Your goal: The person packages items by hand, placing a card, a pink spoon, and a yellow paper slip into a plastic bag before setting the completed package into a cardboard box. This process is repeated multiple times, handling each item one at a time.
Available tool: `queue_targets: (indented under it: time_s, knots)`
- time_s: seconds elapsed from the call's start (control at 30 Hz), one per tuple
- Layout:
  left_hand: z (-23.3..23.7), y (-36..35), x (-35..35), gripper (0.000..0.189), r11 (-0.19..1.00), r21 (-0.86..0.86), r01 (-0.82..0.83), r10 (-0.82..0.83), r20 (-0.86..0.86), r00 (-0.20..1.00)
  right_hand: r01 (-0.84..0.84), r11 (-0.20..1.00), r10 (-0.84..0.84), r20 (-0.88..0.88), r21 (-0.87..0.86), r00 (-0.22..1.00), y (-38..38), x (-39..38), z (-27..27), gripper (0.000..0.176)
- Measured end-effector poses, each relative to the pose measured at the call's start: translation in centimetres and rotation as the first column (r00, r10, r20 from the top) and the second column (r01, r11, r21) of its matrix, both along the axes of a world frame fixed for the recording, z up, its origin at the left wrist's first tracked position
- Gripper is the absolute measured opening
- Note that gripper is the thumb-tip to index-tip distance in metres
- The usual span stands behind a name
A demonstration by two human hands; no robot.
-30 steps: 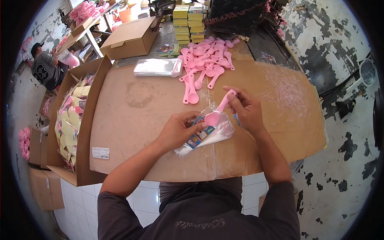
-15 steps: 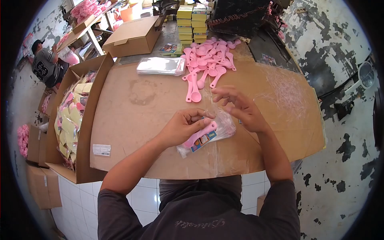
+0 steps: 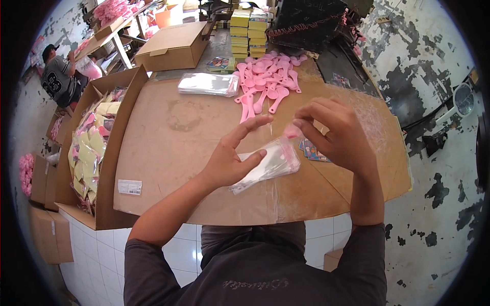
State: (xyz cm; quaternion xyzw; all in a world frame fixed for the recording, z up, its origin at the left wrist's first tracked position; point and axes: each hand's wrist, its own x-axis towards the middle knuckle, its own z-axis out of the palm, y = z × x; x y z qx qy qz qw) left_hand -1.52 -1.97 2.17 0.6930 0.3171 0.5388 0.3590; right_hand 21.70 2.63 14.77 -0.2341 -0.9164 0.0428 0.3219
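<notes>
My right hand (image 3: 334,135) is raised over the cardboard with its fingertips pinched on a bagged pink spoon (image 3: 292,131); most of it is hidden behind the fingers. My left hand (image 3: 229,160) holds nothing, its thumb and fingers spread over the left end of a stack of clear plastic bags (image 3: 273,171). Small colourful printed cards (image 3: 315,151) lie under the right hand, partly covered by it. Beyond both hands is a heap of pink spoons (image 3: 265,76).
A long carton (image 3: 138,102) of filled packets stands on the left. Another pile of clear bags (image 3: 208,84), a closed cardboard box (image 3: 173,46) and yellow-edged card stacks (image 3: 249,33) are at the back. A person (image 3: 60,76) is at the far left.
The bagged pink spoon has left the top of the bag stack and gone up and right in my right hand. My left hand has let go and spread its fingers.
</notes>
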Motion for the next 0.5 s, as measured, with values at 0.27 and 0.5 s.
queue_targets:
  time_s: [0.27,0.5]
  knots:
    - [1.4,-0.9,0.6,0.048,0.996,-0.087,-0.023,0.024,0.011,1.0,-0.027,0.982,0.007,-0.107,-0.189,0.994,-1.2,-1.3,-1.8,0.011]
    - [1.2,-1.2,0.7,0.03,0.938,-0.343,0.047,0.03,0.217,0.976,0.065,0.985,-0.044,-0.129,0.159,0.991,-0.9,-2.2,-3.5,0.019]
